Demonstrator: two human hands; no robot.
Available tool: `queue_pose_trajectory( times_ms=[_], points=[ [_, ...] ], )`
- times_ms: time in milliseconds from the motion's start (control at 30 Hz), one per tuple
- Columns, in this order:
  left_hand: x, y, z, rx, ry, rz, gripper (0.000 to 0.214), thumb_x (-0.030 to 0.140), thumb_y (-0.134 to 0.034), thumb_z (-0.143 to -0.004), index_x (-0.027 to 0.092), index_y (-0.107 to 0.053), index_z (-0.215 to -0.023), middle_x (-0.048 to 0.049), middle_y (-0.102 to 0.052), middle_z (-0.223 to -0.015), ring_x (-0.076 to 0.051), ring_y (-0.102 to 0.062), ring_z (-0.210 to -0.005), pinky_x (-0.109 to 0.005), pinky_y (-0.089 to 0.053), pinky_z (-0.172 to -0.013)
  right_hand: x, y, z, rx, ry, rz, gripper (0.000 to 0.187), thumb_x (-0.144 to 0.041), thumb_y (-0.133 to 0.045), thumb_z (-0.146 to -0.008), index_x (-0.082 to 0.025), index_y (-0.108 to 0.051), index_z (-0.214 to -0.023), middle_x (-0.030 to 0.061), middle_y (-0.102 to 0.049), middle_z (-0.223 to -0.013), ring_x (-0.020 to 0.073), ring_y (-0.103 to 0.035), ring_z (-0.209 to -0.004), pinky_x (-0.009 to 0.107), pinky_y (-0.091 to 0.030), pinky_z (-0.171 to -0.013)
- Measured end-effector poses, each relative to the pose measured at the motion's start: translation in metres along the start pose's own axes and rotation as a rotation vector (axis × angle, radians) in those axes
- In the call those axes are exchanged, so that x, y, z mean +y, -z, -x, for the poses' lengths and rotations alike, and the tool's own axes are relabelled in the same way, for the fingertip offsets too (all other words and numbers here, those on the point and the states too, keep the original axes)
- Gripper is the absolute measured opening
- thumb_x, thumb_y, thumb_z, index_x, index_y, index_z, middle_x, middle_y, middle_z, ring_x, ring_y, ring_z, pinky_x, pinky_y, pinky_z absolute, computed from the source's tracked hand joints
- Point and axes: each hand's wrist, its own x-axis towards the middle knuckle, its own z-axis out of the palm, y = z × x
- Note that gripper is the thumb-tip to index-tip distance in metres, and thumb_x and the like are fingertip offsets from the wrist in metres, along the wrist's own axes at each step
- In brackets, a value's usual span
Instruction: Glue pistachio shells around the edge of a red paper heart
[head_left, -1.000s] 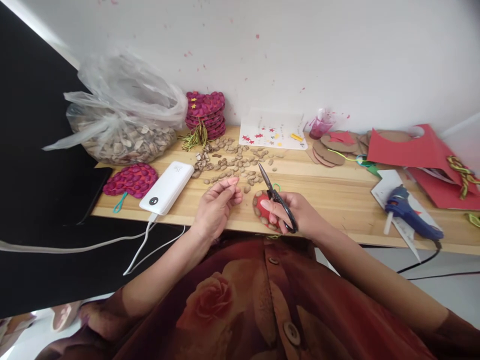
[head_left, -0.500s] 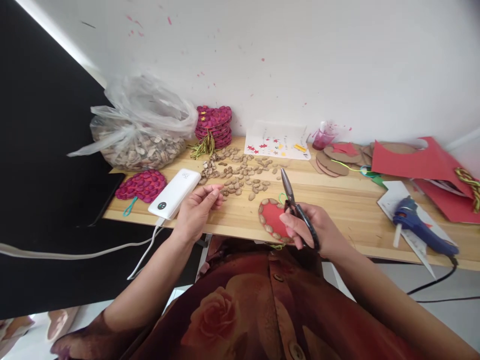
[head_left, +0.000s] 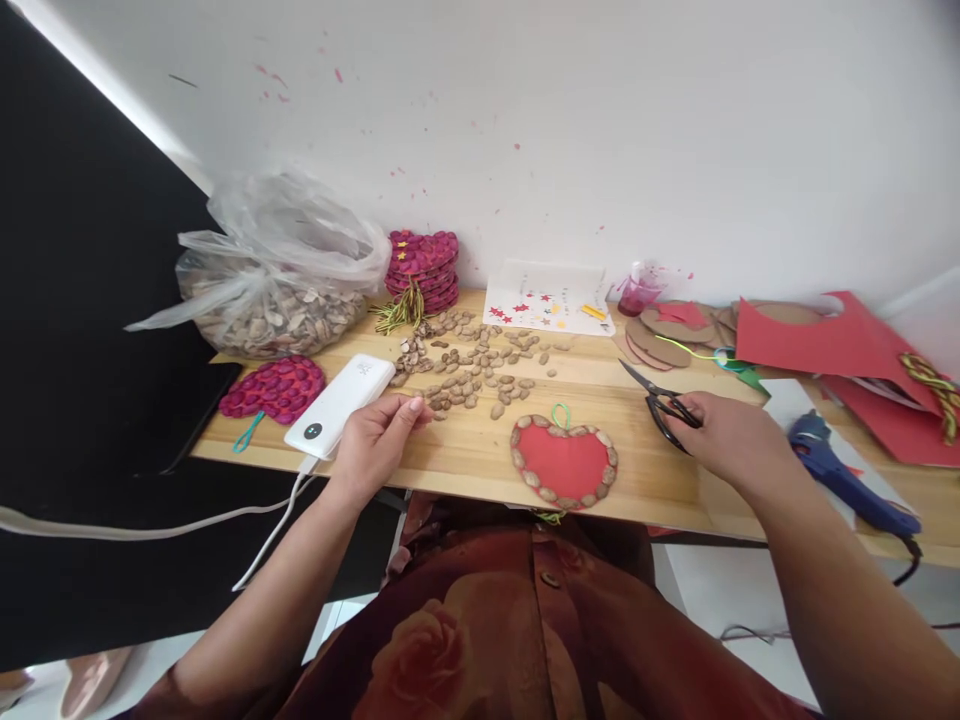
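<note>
On the table before me lies a red heart-shaped piece (head_left: 564, 462) edged with brown nut shells, a green loop at its top. To its right, my right hand (head_left: 739, 440) grips black-handled scissors (head_left: 636, 376) by their handles, just above the tabletop, blades pointing to the far left. My left hand (head_left: 379, 440) is closed in a pinch beside the white power bank (head_left: 337, 408); whatever its fingertips hold is too small to make out. Loose nut shells (head_left: 480, 368) lie scattered beyond that hand.
A plastic bag of shells (head_left: 277, 310) and a stack of purple shell-covered pieces (head_left: 424, 270) stand at the back left. A sticker sheet (head_left: 551, 300), cardboard shapes (head_left: 656, 345), red sheets (head_left: 817, 330) and a blue glue gun (head_left: 844, 475) occupy the back and right.
My right hand has moved right with the scissors, off the heart-shaped piece, which now shows whole. The left hand stays pinched near the power bank. The view has shifted slightly.
</note>
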Motion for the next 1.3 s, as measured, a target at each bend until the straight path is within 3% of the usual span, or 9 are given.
queue_pose_trajectory(
  times_ms=[167,300,433,567,767,900,1033,1133,1300],
  points=[
    [-0.002,0.002,-0.001,0.055,-0.015,-0.009,0.030,0.031,-0.074,-0.084,0.019,-0.079,-0.111,-0.0059,-0.079,-0.089,-0.021,-0.070,-0.083,-0.029,-0.053,-0.086,0.007,-0.004,-0.009,0.066,0.012,-0.021,0.031,-0.040,-0.051,-0.095,-0.019,-0.071,-0.082,0.0174,-0.077,-0.079,0.0292,-0.070,-0.067,0.034,-0.042,-0.055],
    [-0.001,0.001,-0.004,0.082,-0.069,-0.140,0.018,0.031,-0.076,-0.082,0.022,-0.082,-0.097,-0.0061,-0.080,-0.094,-0.023,-0.071,-0.087,-0.031,-0.053,-0.089,0.010,-0.013,-0.011,0.172,0.007,-0.049,0.027,-0.033,-0.050,-0.096,-0.017,-0.071,-0.102,0.0221,-0.079,-0.097,0.0326,-0.074,-0.087,0.039,-0.048,-0.067],
    [-0.003,-0.004,-0.009,0.036,-0.242,-0.387,0.015,0.033,-0.069,-0.087,0.023,-0.081,-0.089,-0.0071,-0.076,-0.091,-0.025,-0.067,-0.092,-0.036,-0.051,-0.091,0.003,-0.026,0.005,0.472,0.087,-0.069,0.021,-0.031,-0.057,-0.095,-0.022,-0.068,-0.110,0.0209,-0.078,-0.108,0.0355,-0.072,-0.103,0.045,-0.049,-0.091],
    [-0.006,-0.011,-0.015,-0.013,-0.326,-0.548,0.015,0.029,-0.068,-0.088,0.021,-0.080,-0.093,-0.0085,-0.071,-0.092,-0.026,-0.064,-0.090,-0.039,-0.049,-0.088,-0.004,-0.038,0.028,0.587,0.191,-0.083,0.014,-0.026,-0.062,-0.093,-0.025,-0.067,-0.106,0.0164,-0.079,-0.103,0.0338,-0.075,-0.098,0.042,-0.055,-0.086],
    [-0.005,-0.023,-0.021,-0.065,-0.352,-0.646,0.013,0.023,-0.064,-0.089,0.020,-0.076,-0.085,-0.0078,-0.067,-0.087,-0.025,-0.062,-0.088,-0.039,-0.049,-0.084,-0.004,-0.047,0.047,0.566,0.233,-0.170,0.012,-0.022,-0.069,-0.088,-0.030,-0.068,-0.096,0.0090,-0.080,-0.097,0.0336,-0.077,-0.092,0.049,-0.059,-0.087],
    [-0.002,-0.024,-0.023,-0.087,-0.327,-0.693,0.010,0.019,-0.064,-0.087,0.019,-0.074,-0.086,-0.0081,-0.067,-0.090,-0.025,-0.062,-0.087,-0.039,-0.049,-0.083,-0.003,-0.051,0.053,0.551,0.244,-0.193,0.012,-0.021,-0.071,-0.087,-0.030,-0.068,-0.094,0.0094,-0.080,-0.095,0.0344,-0.077,-0.089,0.050,-0.059,-0.087],
    [0.001,-0.025,-0.024,-0.093,-0.275,-0.684,0.009,0.018,-0.067,-0.084,0.019,-0.075,-0.089,-0.0074,-0.067,-0.088,-0.025,-0.063,-0.086,-0.038,-0.050,-0.081,-0.001,-0.056,0.051,0.588,0.314,-0.168,0.015,-0.018,-0.072,-0.086,-0.029,-0.066,-0.094,0.0106,-0.079,-0.091,0.0333,-0.076,-0.084,0.048,-0.059,-0.084],
    [0.002,-0.029,-0.024,-0.077,-0.250,-0.699,0.008,0.016,-0.067,-0.083,0.019,-0.075,-0.086,-0.0063,-0.068,-0.087,-0.023,-0.063,-0.085,-0.037,-0.051,-0.081,0.001,-0.060,0.047,0.708,0.405,-0.187,0.004,-0.025,-0.070,-0.090,-0.025,-0.067,-0.092,0.0085,-0.078,-0.084,0.0287,-0.074,-0.076,0.043,-0.058,-0.078],
    [0.005,-0.030,-0.028,-0.053,-0.259,-0.756,0.010,0.014,-0.066,-0.084,0.019,-0.075,-0.081,-0.0050,-0.068,-0.083,-0.022,-0.063,-0.084,-0.035,-0.051,-0.081,-0.002,-0.060,0.043,0.719,0.453,-0.181,0.018,-0.033,-0.061,-0.098,-0.020,-0.067,-0.088,0.0090,-0.075,-0.081,0.0246,-0.069,-0.075,0.039,-0.054,-0.076]
  ],
)
